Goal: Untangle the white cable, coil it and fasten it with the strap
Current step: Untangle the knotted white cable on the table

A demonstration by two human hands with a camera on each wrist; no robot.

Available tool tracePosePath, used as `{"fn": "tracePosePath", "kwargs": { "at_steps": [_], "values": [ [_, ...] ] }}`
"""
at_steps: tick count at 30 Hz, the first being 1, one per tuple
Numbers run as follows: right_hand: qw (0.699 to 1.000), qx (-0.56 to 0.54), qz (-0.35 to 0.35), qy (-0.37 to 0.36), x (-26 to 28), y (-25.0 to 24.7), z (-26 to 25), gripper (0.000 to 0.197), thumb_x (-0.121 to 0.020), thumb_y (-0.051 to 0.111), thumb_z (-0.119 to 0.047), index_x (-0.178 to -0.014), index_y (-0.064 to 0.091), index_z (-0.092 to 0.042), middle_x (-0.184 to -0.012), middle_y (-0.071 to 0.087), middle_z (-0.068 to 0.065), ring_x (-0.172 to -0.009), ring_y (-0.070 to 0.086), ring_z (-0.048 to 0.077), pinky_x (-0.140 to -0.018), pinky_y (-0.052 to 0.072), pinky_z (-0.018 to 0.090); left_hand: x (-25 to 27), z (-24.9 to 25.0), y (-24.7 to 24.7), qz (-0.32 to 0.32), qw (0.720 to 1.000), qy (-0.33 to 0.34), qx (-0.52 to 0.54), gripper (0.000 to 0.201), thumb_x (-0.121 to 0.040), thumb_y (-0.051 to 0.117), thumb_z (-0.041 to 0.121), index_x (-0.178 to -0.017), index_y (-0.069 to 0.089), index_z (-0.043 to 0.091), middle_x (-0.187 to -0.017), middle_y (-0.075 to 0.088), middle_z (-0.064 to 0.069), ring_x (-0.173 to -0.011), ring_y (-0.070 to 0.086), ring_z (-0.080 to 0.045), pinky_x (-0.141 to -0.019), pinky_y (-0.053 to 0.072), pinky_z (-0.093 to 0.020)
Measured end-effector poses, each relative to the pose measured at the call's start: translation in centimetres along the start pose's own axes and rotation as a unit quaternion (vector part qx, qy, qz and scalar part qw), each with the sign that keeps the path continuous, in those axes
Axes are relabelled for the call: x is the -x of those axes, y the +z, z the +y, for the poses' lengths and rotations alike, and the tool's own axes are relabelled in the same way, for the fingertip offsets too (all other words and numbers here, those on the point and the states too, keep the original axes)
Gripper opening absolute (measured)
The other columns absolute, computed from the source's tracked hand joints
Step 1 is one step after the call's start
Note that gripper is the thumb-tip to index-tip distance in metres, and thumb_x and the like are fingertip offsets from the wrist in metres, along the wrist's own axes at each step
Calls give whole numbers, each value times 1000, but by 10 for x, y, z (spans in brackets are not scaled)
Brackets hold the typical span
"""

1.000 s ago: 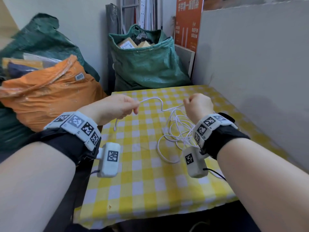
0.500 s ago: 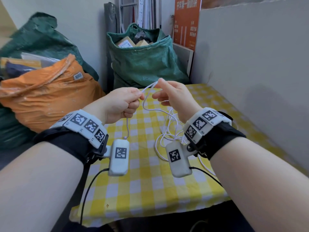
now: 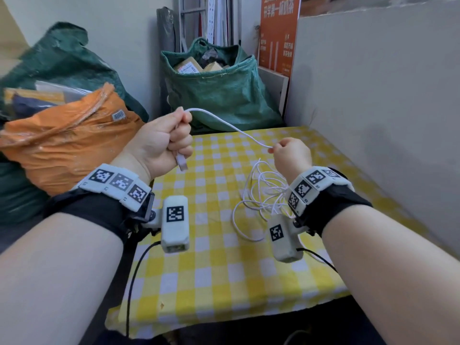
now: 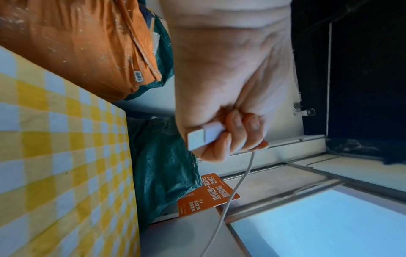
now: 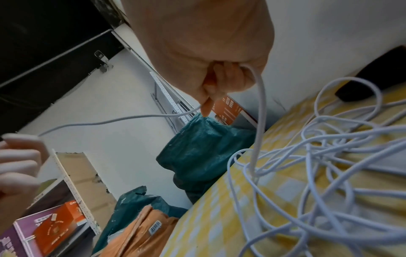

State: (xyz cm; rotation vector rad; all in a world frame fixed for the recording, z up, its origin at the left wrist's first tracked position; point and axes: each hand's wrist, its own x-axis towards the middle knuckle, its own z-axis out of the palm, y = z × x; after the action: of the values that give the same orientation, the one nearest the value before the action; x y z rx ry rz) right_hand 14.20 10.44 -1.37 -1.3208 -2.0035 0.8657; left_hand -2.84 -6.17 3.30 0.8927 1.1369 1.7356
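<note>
A thin white cable (image 3: 225, 122) runs in the air from my left hand (image 3: 171, 143) to my right hand (image 3: 290, 151). My left hand is a fist round the cable's end, and the white USB plug (image 3: 181, 164) (image 4: 203, 137) sticks out below the fist. My right hand pinches the cable (image 5: 259, 97) lower and to the right, above the table. From that hand the cable drops into a loose tangle (image 3: 261, 197) (image 5: 325, 156) on the yellow checked tablecloth (image 3: 211, 270). No strap shows in any view.
An orange sack (image 3: 64, 143) lies left of the table, dark green sacks (image 3: 219, 95) behind it. A grey board (image 3: 373, 108) stands along the table's right side. A black object (image 5: 377, 74) sits on the cloth beyond the tangle.
My hands were close together half a second ago. Now the left has risen and moved left with the plug end, and the right has moved right and down, drawing a length of cable between them.
</note>
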Motion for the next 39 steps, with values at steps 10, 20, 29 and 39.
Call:
{"fn": "tracePosePath", "kwargs": {
  "at_steps": [10, 20, 29, 39],
  "values": [
    [979, 133, -66, -137, 25, 11, 1, 25, -94, 48, -21, -100, 69, -11, -103, 67, 11, -96, 59, 28, -76, 45, 29, 2, -7, 8, 25, 992, -15, 123, 19, -99, 39, 36, -109, 54, 34, -50, 25, 7, -42, 26, -6, -42, 29, -15],
    [944, 131, -215, -212, 43, 27, -18, 25, -94, 47, -14, -100, 71, -14, -91, 71, 5, -57, 54, 5, -48, 41, 19, -2, -15, 17, 18, 993, -5, 114, 26, -103, 31, 27, -107, 57, 29, -54, 35, 7, -47, 29, -7, -43, 28, -16],
    [987, -10, -114, -109, 26, 15, 6, 19, -92, 54, -25, -88, 70, -15, -61, 50, -4, -56, 45, 15, -50, 35, 24, -6, 0, -45, 260, 927, 68, 262, 24, -102, 32, 22, -94, 54, 19, -41, 26, 6, -33, 19, -6, -35, 19, -16],
    [984, 126, -60, -108, 32, 13, 5, 27, -93, 51, -29, -68, 48, -19, -83, 66, 6, -79, 60, 25, -64, 44, 29, 17, -6, -53, 277, 937, 59, 205, 17, -100, 38, 28, -104, 55, 28, -50, 27, 8, -38, 22, -7, -40, 21, -18]
  ]
}}
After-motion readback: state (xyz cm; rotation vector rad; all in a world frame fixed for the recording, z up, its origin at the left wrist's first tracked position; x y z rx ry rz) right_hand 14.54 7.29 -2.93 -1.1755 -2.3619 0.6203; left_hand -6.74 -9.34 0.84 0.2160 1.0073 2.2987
